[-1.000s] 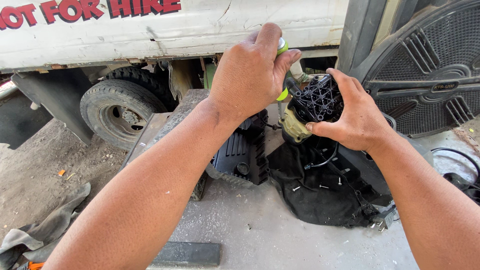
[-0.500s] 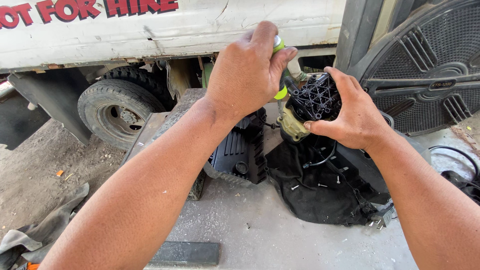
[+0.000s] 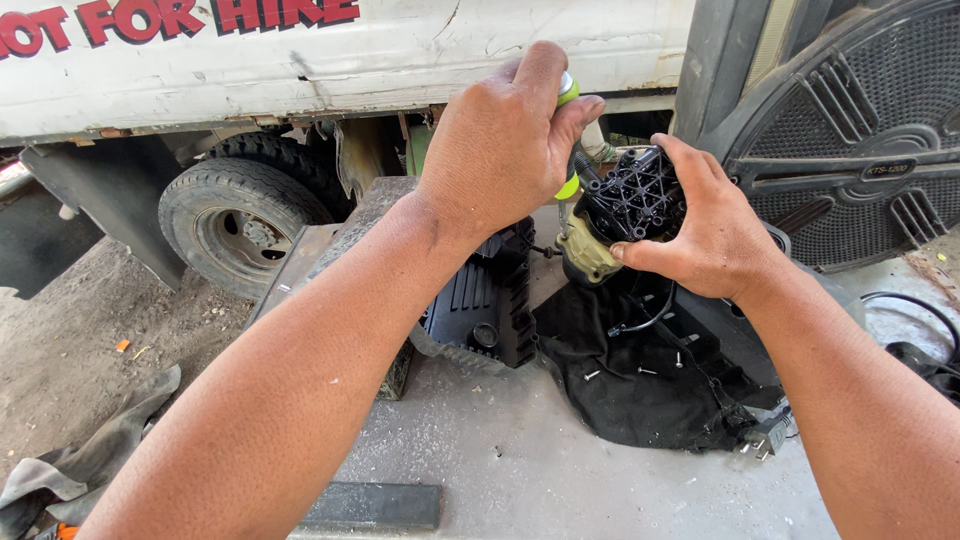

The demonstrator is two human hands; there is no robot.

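Note:
My left hand [image 3: 505, 140] is wrapped around the green handle of a screwdriver [image 3: 567, 110], whose shaft points down at a small motor unit [image 3: 625, 205]. That unit has a black ribbed plastic top and a yellowish metal body. My right hand [image 3: 705, 235] grips it from the right side and holds it up above a black cloth [image 3: 630, 390]. A thin wire hangs from the unit down to the cloth.
Loose screws and a plug [image 3: 765, 437] lie on the black cloth on the concrete slab [image 3: 520, 470]. A black plastic housing [image 3: 480, 305] stands left of it. A large round black grille [image 3: 850, 130] leans at right. A white truck with a tyre [image 3: 235, 215] stands behind.
Both hands and the motor unit have stayed almost where they were; my left hand has shifted slightly on the screwdriver handle.

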